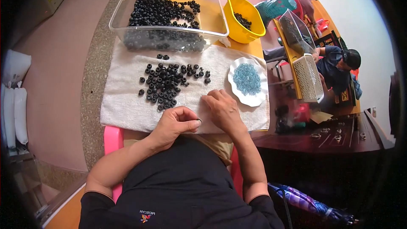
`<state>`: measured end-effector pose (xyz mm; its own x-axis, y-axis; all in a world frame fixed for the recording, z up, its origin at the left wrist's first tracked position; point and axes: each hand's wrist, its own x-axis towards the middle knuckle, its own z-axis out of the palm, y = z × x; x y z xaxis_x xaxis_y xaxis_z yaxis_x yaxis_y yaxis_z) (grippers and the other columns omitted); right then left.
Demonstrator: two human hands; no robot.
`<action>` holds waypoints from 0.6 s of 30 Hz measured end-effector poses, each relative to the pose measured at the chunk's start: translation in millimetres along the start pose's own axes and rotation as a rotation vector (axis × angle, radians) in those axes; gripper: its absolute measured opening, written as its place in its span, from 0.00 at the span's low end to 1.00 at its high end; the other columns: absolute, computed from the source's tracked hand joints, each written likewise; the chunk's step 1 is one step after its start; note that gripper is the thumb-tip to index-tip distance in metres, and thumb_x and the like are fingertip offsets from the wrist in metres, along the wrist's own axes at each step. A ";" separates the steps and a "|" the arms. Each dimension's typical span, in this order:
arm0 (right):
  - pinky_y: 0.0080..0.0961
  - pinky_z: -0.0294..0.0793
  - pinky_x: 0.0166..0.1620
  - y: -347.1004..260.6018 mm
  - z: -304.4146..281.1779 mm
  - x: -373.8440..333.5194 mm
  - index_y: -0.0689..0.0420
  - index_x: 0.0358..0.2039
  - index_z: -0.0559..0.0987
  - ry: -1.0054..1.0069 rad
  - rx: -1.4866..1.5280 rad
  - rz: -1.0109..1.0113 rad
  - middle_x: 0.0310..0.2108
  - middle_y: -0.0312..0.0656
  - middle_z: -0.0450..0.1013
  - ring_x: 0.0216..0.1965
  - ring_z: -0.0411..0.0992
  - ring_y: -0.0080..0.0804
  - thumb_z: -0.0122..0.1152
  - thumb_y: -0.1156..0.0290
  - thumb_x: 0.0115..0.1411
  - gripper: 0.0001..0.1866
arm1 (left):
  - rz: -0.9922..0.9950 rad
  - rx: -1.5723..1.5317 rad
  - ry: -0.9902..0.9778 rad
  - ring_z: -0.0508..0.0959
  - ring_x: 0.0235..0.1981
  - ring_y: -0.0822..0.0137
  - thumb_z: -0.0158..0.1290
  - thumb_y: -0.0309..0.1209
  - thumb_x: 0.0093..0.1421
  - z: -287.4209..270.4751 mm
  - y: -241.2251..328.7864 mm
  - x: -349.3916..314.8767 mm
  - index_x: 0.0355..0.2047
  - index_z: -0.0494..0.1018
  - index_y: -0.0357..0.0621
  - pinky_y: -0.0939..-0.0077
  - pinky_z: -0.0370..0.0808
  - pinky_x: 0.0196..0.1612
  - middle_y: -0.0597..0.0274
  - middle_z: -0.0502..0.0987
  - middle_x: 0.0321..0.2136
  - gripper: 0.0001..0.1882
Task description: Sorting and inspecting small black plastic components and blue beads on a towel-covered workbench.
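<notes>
At the far edge of the table stands a clear plastic tub (127,12) holding a heap of black rubber rings (163,10), piled mostly toward its left and near wall. To its right sits a yellow bowl (237,34) with a few more dark pieces at the bottom. Nearer, on the right end of the white towel (123,106), a white scalloped plate (239,95) carries a mound of pale blue translucent rings (247,79). A loose scatter of black rings (167,85) lies on the towel's middle, just beyond my hands.

My left hand (174,125) is curled at the towel's near edge, thumb and forefinger pinched on one small dark ring (199,121) at my fingertips. My right hand (224,110) rests just beside it, fingers bent down onto the towel, close to the plate; I cannot tell whether it grips anything. The two hands nearly touch.
</notes>
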<state>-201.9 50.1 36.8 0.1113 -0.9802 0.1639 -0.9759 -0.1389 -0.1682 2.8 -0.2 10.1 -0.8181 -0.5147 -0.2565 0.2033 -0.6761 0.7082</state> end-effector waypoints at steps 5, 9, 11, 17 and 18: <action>0.34 0.71 0.43 -10.6 -7.4 3.4 0.59 0.37 0.77 -0.069 -0.038 0.014 0.35 0.43 0.71 0.39 0.70 0.41 0.56 0.80 0.47 0.14 | 0.004 0.002 0.017 0.79 0.30 0.74 0.59 0.23 0.58 -1.3 -1.5 -0.3 0.35 0.74 0.38 0.80 0.79 0.37 0.63 0.78 0.30 0.06; 0.34 0.70 0.43 -12.5 -2.8 -1.7 0.60 0.35 0.76 -0.057 -0.103 0.024 0.34 0.44 0.70 0.38 0.69 0.43 0.55 0.80 0.48 0.12 | -0.005 0.002 0.022 0.79 0.30 0.75 0.59 0.23 0.58 0.8 1.2 -0.5 0.35 0.74 0.39 0.80 0.78 0.37 0.64 0.78 0.29 0.06; 0.35 0.70 0.43 -11.9 -1.6 -3.5 0.60 0.35 0.76 -0.061 -0.102 0.024 0.34 0.44 0.70 0.38 0.69 0.43 0.55 0.81 0.47 0.12 | -0.008 -0.010 0.029 0.79 0.30 0.74 0.59 0.23 0.58 1.5 1.2 -0.6 0.35 0.74 0.39 0.80 0.79 0.37 0.64 0.78 0.29 0.06; 0.26 0.72 0.40 -14.5 -9.8 -14.1 0.62 0.34 0.78 0.101 0.459 0.069 0.33 0.44 0.74 0.36 0.73 0.34 0.61 0.84 0.49 0.09 | -0.005 -0.020 0.022 0.80 0.31 0.73 0.59 0.23 0.58 -1.7 0.2 0.1 0.36 0.74 0.39 0.79 0.79 0.37 0.63 0.79 0.30 0.07; 0.22 0.73 0.39 -15.8 -12.3 -16.8 0.63 0.33 0.78 0.074 0.773 0.167 0.33 0.43 0.75 0.36 0.74 0.29 0.63 0.84 0.52 0.08 | -0.002 -0.031 0.017 0.80 0.32 0.73 0.59 0.23 0.58 -1.6 0.3 -0.1 0.36 0.73 0.39 0.79 0.79 0.38 0.62 0.79 0.30 0.07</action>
<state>-190.6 70.6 48.7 -0.0643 -0.9886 0.1361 -0.5691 -0.0757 -0.8188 3.8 -1.2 9.2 -0.8093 -0.5219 -0.2694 0.2182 -0.6931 0.6871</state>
